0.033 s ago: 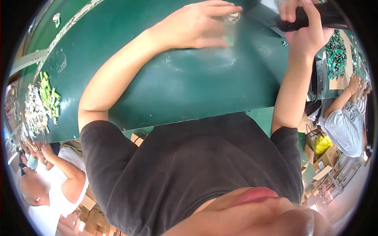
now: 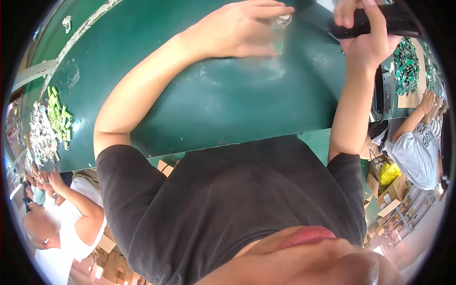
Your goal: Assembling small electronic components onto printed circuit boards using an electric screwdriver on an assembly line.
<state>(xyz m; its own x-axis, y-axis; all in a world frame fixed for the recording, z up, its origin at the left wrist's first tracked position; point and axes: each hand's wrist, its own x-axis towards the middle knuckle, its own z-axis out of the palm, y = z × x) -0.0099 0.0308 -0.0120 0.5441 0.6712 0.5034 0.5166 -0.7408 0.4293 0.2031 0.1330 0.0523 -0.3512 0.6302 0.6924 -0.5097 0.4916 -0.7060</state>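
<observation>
My left hand [image 2: 232, 31] reaches across the green table from the left, fingers bent and partly blurred. At its fingertips is a small clear or silvery piece with a round end [image 2: 284, 20]; its kind does not show. In the upper right, my right hand [image 2: 370, 38] is closed around a black, thick-handled tool [image 2: 396, 21]. The tool lies almost level, its blunt left end pointing toward my left hand. Its right end runs off into the dark rim of the view, and what it is cannot be made out.
Green tubular pieces [image 2: 59, 116] and a heap of small silvery parts [image 2: 42, 130] lie on the table [image 2: 228, 104] at the left. At the right are a black device [image 2: 382, 90] and piled green circuit boards [image 2: 406, 69]. Co-workers sit on both sides; cardboard boxes [image 2: 394, 194] stand below.
My right hand and the black tool have shifted very slightly to the left. My left hand has barely moved.
</observation>
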